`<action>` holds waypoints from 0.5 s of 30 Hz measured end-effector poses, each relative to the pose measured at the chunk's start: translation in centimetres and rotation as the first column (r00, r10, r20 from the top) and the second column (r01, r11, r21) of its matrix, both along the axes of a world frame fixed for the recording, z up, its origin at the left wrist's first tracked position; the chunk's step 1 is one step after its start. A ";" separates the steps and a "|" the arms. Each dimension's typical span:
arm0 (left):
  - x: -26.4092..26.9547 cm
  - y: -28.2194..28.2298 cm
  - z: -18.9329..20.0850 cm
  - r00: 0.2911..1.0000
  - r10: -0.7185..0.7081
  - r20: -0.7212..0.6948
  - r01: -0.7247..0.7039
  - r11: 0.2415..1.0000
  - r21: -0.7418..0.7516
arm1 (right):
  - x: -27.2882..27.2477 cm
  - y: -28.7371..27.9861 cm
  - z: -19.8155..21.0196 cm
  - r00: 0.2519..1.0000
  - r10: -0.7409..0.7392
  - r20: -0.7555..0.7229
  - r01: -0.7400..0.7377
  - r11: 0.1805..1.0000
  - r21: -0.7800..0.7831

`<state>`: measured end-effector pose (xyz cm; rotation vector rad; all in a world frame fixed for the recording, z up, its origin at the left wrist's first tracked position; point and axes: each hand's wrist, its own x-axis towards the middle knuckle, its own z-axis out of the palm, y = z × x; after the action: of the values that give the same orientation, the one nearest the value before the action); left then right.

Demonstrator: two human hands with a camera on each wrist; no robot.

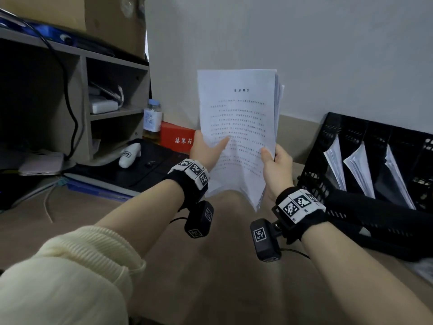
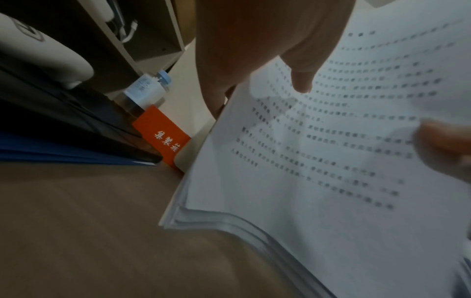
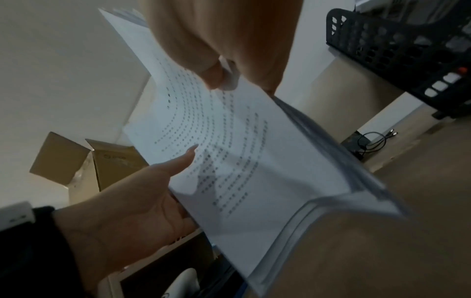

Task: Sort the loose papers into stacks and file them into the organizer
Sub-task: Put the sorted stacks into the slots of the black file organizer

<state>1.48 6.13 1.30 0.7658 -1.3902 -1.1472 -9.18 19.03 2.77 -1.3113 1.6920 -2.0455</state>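
Observation:
A thick stack of printed white papers [image 1: 237, 127] [image 2: 318, 161] [image 3: 242, 157] is held upright above the brown desk, in front of the wall. My left hand [image 1: 208, 148] [image 2: 267, 60] [image 3: 142, 193] grips its lower left edge, thumb across the front sheet. My right hand [image 1: 276, 163] [image 3: 224, 46] pinches the lower right edge, thumb on the front. The black mesh organizer [image 1: 365, 170] [image 3: 397, 44] lies to the right, with three bundles of paper [image 1: 360, 170] standing in its slots.
A grey shelf unit [image 1: 82, 95] with cables and a charger stands at left, a cardboard box [image 1: 112, 17] on top. A bottle [image 1: 152, 120], a red box [image 1: 178, 139], a white device [image 1: 130, 154] and blue folders [image 1: 93, 188] sit beside it. The brown desk [image 1: 210, 266] lies below the hands.

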 end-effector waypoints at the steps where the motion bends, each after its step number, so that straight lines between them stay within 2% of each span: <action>1: -0.3 0.4 0.0 1.000 -0.020 -0.024 0.020 1.000 -0.013 | 0.1 -0.1 -0.1 1.000 -0.004 0.017 0.004 1.000 -0.014; 6: -0.9 1.2 -1.0 0.994 -0.105 -0.014 0.105 0.994 -0.011 | -0.5 0.1 -1.1 0.989 -0.029 0.142 0.030 1.000 -0.001; 12: -1.4 1.8 -2.4 0.957 -0.291 -0.016 0.288 0.938 0.194 | -1.4 0.4 -2.7 0.957 -0.034 0.289 -0.010 0.989 0.149; 15: -1.1 1.8 -2.9 0.945 -0.326 0.024 0.311 0.919 0.242 | -1.6 0.7 -2.8 0.954 -0.006 0.299 -0.059 0.976 0.209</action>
<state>0.34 7.94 -1.59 0.7640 -1.4854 -1.5771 -10.74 19.72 -0.06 -0.9001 1.6881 -1.8687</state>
